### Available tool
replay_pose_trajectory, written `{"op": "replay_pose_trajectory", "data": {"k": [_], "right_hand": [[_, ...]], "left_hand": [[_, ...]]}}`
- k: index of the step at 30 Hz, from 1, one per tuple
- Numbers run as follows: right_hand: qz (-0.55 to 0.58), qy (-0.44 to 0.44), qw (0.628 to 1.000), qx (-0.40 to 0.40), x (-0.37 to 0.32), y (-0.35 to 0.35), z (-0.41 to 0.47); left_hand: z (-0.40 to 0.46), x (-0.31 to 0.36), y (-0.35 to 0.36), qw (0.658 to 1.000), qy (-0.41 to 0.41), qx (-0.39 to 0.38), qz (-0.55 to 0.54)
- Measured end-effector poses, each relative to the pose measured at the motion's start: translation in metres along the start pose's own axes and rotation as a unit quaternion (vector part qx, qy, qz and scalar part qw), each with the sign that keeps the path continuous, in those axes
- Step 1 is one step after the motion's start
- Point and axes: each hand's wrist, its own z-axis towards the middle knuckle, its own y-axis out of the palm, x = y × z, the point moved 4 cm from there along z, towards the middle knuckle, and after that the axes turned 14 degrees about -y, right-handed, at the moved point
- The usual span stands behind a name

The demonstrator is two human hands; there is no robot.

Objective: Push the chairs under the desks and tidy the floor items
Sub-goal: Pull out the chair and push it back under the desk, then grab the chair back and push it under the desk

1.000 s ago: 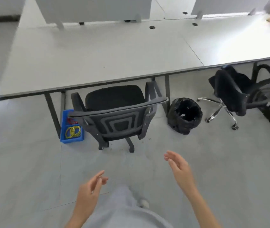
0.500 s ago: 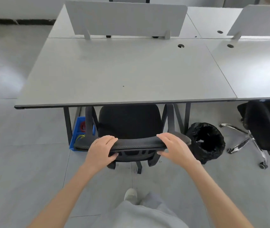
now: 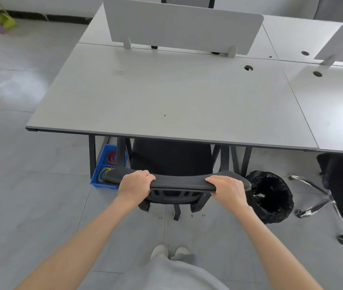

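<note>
A black mesh office chair (image 3: 172, 158) stands in front of me with its seat partly under the grey desk (image 3: 166, 97). My left hand (image 3: 134, 186) grips the left part of the chair's top rail. On the right part of that rail my right hand (image 3: 228, 190) is closed as well. A second black chair (image 3: 342, 185) with a chrome star base stands at the right, only partly under the neighbouring desk (image 3: 333, 105). On the floor, a black-lined waste bin (image 3: 270, 197) sits right of my chair.
A blue tray (image 3: 101, 174) holding red and yellow cable coils lies on the floor by the desk's left leg. Grey divider panels (image 3: 183, 24) stand along the desk's back edge. A green dustpan and broom (image 3: 3, 19) lean at the far left wall. Grey tile floor surrounds me.
Both hands reached forward and took hold of the chair's top rail. The chair has since rolled further under the desk, and I have stepped closer.
</note>
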Motion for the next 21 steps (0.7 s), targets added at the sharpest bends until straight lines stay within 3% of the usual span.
{"op": "replay_pose_trajectory", "data": {"k": [9,16,21], "right_hand": [[0.040,0.055,0.998,0.013,0.005,-0.002,0.035],[0.015,0.088,0.995,0.038,-0.040,0.010,0.033],[-0.004,0.059,0.996,0.074,-0.056,0.020,0.016]], "left_hand": [[0.057,-0.002,-0.012,1.000,0.025,0.016,0.001],[0.068,-0.033,-0.023,0.996,0.066,0.053,-0.030],[0.057,-0.045,-0.019,0.993,0.101,0.044,-0.031]]}}
